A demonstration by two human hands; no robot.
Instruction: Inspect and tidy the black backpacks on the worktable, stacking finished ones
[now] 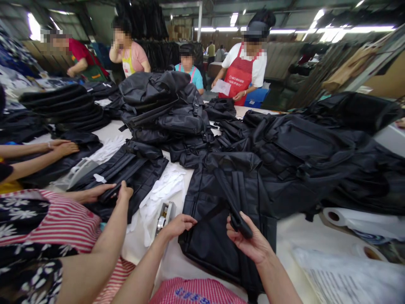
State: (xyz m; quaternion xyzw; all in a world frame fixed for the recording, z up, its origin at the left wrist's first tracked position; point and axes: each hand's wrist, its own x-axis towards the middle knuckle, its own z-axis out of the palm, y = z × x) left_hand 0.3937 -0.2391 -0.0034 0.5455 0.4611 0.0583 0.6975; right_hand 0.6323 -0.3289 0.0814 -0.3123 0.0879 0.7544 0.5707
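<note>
A black backpack [202, 198] lies in front of me on the pale table, its straps facing up. My right hand [248, 240] is closed around the end of a padded shoulder strap [230, 198], lifting it off the bag. Between the fingertips of my left hand [180, 226], a thin black webbing strap [210, 214] is pinched and runs toward the shoulder strap. Just left of my left hand sits a metal tape dispenser or similar small device [164, 217]; its exact kind is unclear. White paper-like strips [164, 190] lie beyond it.
To my left, a co-worker in a striped apron [69, 215] handles another black backpack [126, 169]. Piled black bags [158, 105] cover the far side, with more bags [310, 156] at right. White rolls [357, 217] and a plastic bag [354, 274] lie at right. Several people stand across the table.
</note>
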